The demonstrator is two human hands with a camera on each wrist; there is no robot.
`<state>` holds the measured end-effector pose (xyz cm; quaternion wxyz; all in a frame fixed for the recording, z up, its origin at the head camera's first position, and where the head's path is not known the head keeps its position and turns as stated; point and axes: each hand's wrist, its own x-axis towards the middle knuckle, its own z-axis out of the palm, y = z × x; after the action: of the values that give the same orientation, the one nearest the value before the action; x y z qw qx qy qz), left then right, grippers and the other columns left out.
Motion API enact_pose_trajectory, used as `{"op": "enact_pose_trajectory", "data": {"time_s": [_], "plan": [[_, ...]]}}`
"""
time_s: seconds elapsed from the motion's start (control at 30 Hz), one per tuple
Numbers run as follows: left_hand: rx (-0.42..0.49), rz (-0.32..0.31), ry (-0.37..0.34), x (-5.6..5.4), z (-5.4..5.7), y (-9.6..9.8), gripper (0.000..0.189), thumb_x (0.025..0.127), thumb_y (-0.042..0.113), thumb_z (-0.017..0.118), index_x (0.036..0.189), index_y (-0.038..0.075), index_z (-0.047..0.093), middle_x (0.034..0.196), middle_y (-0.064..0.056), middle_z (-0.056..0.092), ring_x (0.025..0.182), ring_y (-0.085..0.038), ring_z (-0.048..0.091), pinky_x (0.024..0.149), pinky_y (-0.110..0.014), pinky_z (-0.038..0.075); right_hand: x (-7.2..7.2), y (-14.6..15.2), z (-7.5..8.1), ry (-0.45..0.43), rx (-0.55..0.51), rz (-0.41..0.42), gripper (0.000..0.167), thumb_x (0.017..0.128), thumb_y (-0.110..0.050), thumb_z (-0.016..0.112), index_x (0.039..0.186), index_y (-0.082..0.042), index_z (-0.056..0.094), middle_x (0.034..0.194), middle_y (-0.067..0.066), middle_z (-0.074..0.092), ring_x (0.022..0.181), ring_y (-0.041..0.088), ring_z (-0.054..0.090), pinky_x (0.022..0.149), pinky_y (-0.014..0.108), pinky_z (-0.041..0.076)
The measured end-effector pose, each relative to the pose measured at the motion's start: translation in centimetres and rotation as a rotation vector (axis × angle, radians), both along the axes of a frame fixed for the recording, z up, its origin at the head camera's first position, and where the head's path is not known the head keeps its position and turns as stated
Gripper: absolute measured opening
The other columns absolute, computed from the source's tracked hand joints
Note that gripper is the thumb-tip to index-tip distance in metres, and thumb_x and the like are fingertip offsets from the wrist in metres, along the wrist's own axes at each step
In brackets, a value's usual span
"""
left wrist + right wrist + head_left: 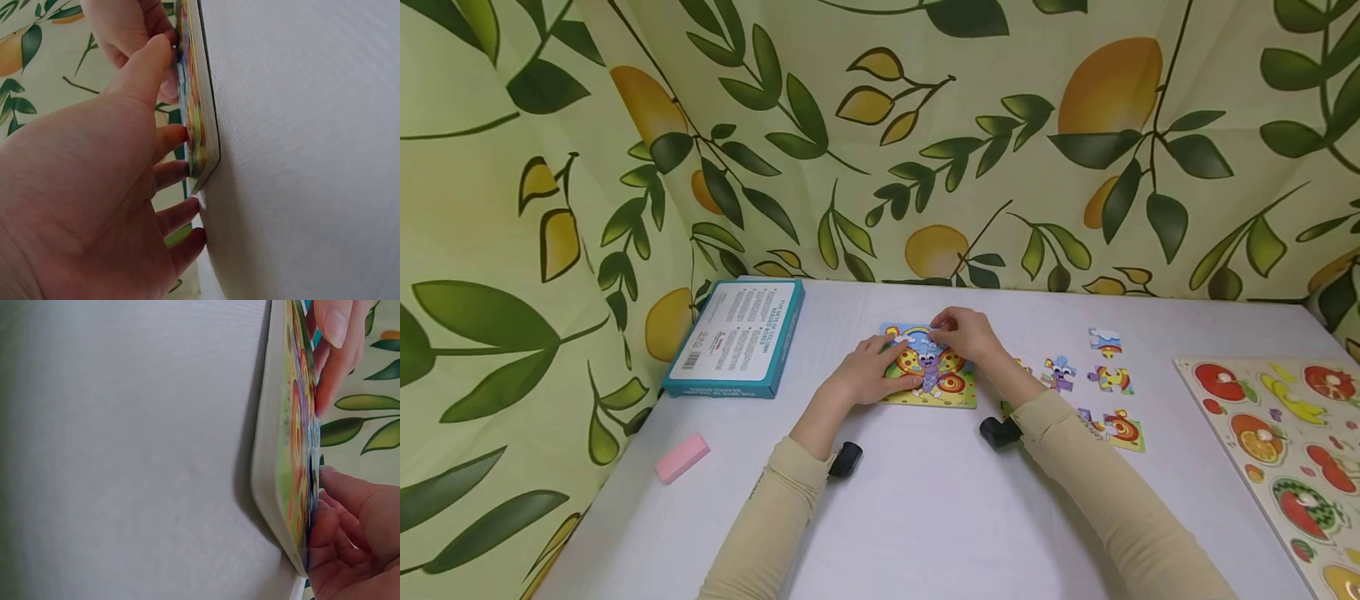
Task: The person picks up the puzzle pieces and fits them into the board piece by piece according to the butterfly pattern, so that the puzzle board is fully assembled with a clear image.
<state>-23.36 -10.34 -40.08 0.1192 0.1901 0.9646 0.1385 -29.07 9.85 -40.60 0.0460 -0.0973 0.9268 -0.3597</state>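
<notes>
Pale yellow cloth (880, 192) printed with oranges and green leaves hangs behind and to the left of a white-covered table (910, 508). On the table, between the person's hands, lies a flat picture puzzle (951, 390): rainbow and sun along the top, a purple cartoon figure below.

Left hand (868, 372): fingers spread, resting across the puzzle's left side, thumb extended over its lower part. Right hand (961, 335): fingers bent, tips at the puzzle's upper right; cannot tell whether they pinch a piece or only press.

Loose puzzle pieces (1060, 373) lie to the right, some partly covered by the right forearm. Beyond them, at the far right, a fruit board (1296, 450). Left of the puzzle, a teal-edged box (733, 337) with white printed face up; nearer the person, a pink block (682, 458). Both sleeves (790, 492) beige.
</notes>
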Motion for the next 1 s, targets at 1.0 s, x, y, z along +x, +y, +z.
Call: {"op": "enact_pose_trajectory", "data": {"time_s": [1.0], "plan": [[0.165, -0.151, 0.001, -0.5, -0.1, 1.1, 0.070, 0.098, 0.045, 0.055, 0.151, 0.004, 0.034, 0.159, -0.012, 0.022, 0.147, -0.028, 0.017, 0.117, -0.041, 0.021, -0.4, 1.6, 0.1, -0.132, -0.056, 0.171, 0.041, 0.087, -0.020, 0.075, 0.123, -0.008, 0.061, 0.094, 0.006, 0.053, 0.082, 0.020, 0.049, 0.069, 0.029, 0.041]]}}
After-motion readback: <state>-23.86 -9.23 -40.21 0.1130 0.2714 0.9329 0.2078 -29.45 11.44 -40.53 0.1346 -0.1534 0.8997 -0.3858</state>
